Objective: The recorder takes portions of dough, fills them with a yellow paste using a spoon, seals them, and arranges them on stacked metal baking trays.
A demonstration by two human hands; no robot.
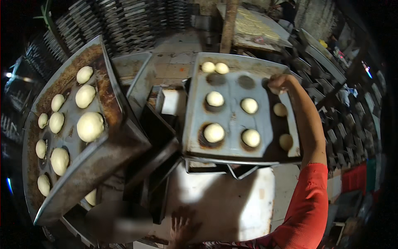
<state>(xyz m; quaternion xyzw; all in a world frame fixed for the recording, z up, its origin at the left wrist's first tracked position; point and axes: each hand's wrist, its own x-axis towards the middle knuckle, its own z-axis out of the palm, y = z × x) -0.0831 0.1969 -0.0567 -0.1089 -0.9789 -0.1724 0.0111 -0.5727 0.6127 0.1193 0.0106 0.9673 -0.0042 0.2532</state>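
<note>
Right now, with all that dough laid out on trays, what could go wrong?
The pair of dough balls in the far left corner of the right-side metal tray look to be touching, so they might stick together. The right hand is at the far right corner, so it could brush and dent the nearby dough ball. Metal edges jut out at an angle beneath that tray, so it may sit unevenly and could shift if bumped.
</note>
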